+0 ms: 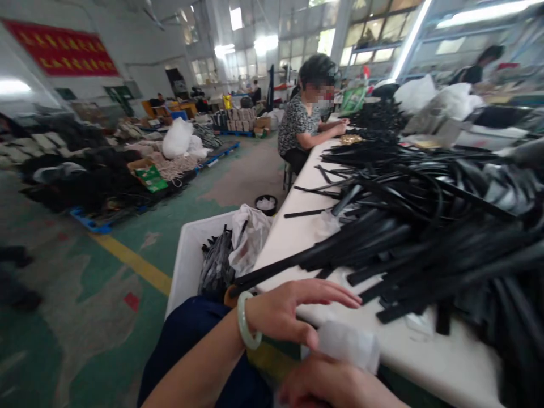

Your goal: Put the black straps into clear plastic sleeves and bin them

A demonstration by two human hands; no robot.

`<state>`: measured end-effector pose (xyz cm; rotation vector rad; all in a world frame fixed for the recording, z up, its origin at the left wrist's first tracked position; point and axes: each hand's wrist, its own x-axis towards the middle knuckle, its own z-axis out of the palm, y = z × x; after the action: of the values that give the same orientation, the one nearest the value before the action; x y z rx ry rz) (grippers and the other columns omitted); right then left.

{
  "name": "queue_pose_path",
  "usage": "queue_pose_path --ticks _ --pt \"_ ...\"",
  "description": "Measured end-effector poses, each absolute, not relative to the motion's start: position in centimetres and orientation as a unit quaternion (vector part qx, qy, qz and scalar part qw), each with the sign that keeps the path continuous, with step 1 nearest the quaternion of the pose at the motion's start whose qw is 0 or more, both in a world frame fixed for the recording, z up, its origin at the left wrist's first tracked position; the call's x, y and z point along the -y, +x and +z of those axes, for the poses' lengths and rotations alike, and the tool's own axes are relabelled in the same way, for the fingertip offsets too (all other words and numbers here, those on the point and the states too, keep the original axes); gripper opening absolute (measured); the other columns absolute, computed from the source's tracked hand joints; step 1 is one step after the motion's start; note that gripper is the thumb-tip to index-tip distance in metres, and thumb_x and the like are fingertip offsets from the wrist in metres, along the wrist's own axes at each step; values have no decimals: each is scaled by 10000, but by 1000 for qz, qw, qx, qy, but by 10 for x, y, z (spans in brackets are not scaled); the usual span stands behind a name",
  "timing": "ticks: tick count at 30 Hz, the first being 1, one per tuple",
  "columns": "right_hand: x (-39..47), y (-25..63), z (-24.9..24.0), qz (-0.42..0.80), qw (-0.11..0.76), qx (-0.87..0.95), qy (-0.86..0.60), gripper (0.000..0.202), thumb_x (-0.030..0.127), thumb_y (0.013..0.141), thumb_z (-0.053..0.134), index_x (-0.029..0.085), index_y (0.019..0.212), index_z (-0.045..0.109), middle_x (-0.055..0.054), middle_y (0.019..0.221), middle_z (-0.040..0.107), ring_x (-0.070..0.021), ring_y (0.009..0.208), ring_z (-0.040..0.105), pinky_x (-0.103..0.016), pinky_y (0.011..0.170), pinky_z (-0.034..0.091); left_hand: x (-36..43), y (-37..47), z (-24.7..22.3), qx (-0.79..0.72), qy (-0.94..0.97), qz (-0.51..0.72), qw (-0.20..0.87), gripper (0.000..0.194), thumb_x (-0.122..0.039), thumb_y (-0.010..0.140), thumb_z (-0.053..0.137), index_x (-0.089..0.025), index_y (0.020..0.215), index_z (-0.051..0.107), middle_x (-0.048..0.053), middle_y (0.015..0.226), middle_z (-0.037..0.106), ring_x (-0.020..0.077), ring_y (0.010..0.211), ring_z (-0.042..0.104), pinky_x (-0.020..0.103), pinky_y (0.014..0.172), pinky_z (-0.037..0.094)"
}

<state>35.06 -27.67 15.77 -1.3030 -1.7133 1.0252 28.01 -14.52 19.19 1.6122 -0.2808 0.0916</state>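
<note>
My left hand (289, 310), with a pale green bangle (245, 320) at its wrist, hovers by the table's near edge. Its fingers are stretched out and apart, holding nothing. Just below it, my right hand (335, 382) is blurred and partly cut off by the bottom of the view. Its fingers look curled, but what lies in them is hidden. A whitish, see-through piece that looks like plastic film (351, 344) shows just behind the right hand; whether the hand touches it I cannot tell. Flat black strips (365, 241) lie heaped beyond my left fingertips.
The white table (272, 258) runs away from me. Left of it stands a white bin (182, 266) with black strips and a white bag (250, 235). Farther along, a person (304, 122) sits working at the table. A dark round basin (266, 205) is on the floor.
</note>
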Motion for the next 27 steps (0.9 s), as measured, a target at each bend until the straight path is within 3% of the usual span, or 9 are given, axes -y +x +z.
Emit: queue_pose_path --ticks 4,6,8,11,14,18,20,24,27 --pt "304 371 170 444 578 419 -542 358 509 863 581 165 778 634 -27 604 658 -121 478 604 -199 450 457 146 278 181 92 703 -33 705 854 -763 751 453 -108 1291 543 169 1093 643 311 1011 610 426 895 485" --pt "296 384 170 418 649 304 -558 314 471 823 654 159 798 631 -26 638 667 -123 520 611 -206 489 478 149 279 171 38 705 -7 708 895 -754 759 455 -147 1414 393 176 1197 596 309 1052 597 415 880 502" --pt "285 397 162 420 661 259 -566 319 469 784 697 156 812 639 -36 694 689 -128 557 619 -215 515 489 152 282 162 -58 736 87 669 936 -693 760 543 -198 1488 225 187 1426 407 323 1231 487 437 985 447" --pt "278 410 144 398 636 241 -615 344 486 756 710 151 787 639 -31 658 678 -128 521 604 -215 480 470 154 287 156 -143 799 174 557 1025 -578 664 734 -222 1485 235 158 1544 209 334 1377 298 472 1118 300" --pt "281 411 134 321 618 266 -666 312 471 773 690 163 780 640 -27 661 676 -150 545 637 -225 486 477 155 290 158 -94 835 128 527 950 -496 574 827 -218 1389 428 131 1439 421 308 1329 377 440 1130 284" --pt "284 405 139 276 571 335 -697 231 411 811 660 183 783 684 -29 656 685 -164 578 657 -237 530 489 158 297 154 -176 799 115 563 438 -357 714 747 -159 1088 634 77 1027 664 214 936 606 321 822 482" --pt "284 403 140 259 547 362 -709 226 401 825 646 187 782 705 -27 624 679 -165 569 652 -239 536 487 157 301 148 -217 777 101 583 184 -311 762 681 -131 785 651 23 729 635 148 686 564 252 637 442" --pt "297 427 131 182 479 416 -751 266 386 885 562 185 975 711 -54 763 717 -172 610 665 -271 591 521 149 302 140 -237 764 110 590 199 -237 760 631 -127 601 582 -17 569 533 91 549 451 206 535 349" --pt "319 477 116 25 304 456 -836 279 322 879 566 177 1083 691 -116 998 712 -252 826 677 -385 759 538 144 298 142 -227 771 121 582 238 -223 810 543 -131 592 574 -3 563 556 92 539 475 205 545 374"
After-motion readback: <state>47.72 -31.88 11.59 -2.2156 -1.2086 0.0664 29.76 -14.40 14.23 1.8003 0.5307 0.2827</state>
